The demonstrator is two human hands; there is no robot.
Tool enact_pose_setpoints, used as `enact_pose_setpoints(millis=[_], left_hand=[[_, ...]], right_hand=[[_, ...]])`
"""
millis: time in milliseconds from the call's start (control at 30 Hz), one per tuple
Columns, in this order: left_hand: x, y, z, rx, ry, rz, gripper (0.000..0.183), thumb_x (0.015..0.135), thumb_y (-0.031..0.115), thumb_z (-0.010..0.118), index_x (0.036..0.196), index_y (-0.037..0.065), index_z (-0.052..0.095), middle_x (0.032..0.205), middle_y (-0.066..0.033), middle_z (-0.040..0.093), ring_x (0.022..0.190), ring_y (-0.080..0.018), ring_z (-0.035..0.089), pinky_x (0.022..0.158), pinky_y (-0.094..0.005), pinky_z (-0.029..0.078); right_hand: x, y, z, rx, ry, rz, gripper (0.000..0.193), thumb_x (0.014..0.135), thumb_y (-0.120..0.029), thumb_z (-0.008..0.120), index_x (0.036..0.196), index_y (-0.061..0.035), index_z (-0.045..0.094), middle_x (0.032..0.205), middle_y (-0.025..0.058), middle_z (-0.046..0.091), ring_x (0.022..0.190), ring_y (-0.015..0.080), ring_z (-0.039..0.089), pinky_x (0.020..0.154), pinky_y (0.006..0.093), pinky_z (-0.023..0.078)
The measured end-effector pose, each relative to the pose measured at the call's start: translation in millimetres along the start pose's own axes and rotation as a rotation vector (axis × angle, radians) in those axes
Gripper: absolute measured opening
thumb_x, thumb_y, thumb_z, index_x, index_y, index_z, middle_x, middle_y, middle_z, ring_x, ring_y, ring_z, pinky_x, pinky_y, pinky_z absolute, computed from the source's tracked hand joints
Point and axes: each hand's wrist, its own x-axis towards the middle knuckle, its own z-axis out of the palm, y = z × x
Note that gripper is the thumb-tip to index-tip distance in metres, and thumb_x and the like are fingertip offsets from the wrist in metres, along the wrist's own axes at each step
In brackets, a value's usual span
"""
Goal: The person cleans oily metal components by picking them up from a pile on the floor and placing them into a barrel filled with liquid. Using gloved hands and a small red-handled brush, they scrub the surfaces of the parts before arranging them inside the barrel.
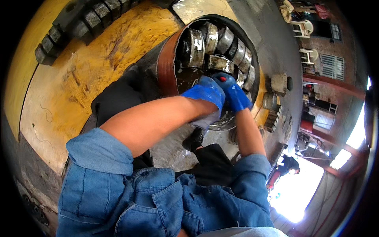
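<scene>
Both my hands, in blue gloves, are together over the open top of a round drum (167, 67) with a reddish-brown outer wall. My left hand (205, 90) is curled at the near side of the opening, with its fingertips hidden. My right hand (229, 85) is closed right beside it, its glove dark and wet. A small red spot shows between the hands, and what they grip is hidden. Thick, wet, oily metal blocks (196, 48) are piled in the drum. One block (220, 63) lies just beyond my fingers. Dark liquid shows among them.
Yellow-stained boards (106, 51) cover the floor at left, with a row of dark metal blocks (85, 25) on top. Right of the drum stand more metal pieces (278, 83). White plastic chairs (303, 28) line the brick wall. Another person (288, 166) is near the bright doorway.
</scene>
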Motion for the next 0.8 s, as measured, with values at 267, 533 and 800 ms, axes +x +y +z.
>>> enact_pose_setpoints(millis=[267,533,800], left_hand=[[-32,7,-16,0.187,-0.002,0.179,0.026,0.096,0.018,0.062,0.113,0.012,0.079,0.109,-0.0086,0.078,0.105,-0.0305,0.074,0.083,-0.0481,0.052],[6,7,0,0.064,-0.039,0.018,0.029,0.096,0.024,0.065,0.120,0.017,0.078,0.122,-0.0074,0.077,0.112,-0.0287,0.073,0.091,-0.0473,0.054],[7,16,3,-0.015,-0.003,-0.075,0.029,0.093,0.021,0.066,0.119,0.016,0.077,0.122,-0.0090,0.076,0.113,-0.0297,0.073,0.091,-0.0483,0.055]], right_hand=[[-25,-157,-125,-0.017,-0.087,-0.173,0.031,0.096,-0.018,0.071,0.125,-0.0079,0.075,0.117,0.0111,0.077,0.108,0.0199,0.071,0.101,0.0348,0.055],[72,-156,-130,-0.024,-0.069,-0.051,0.026,0.099,-0.019,0.073,0.123,-0.0111,0.077,0.110,0.0047,0.077,0.101,0.0156,0.069,0.093,0.0330,0.055],[136,-143,-156,0.044,-0.059,-0.283,0.027,0.100,-0.021,0.072,0.125,-0.0102,0.077,0.109,0.0047,0.079,0.098,0.0165,0.071,0.091,0.0334,0.057]])
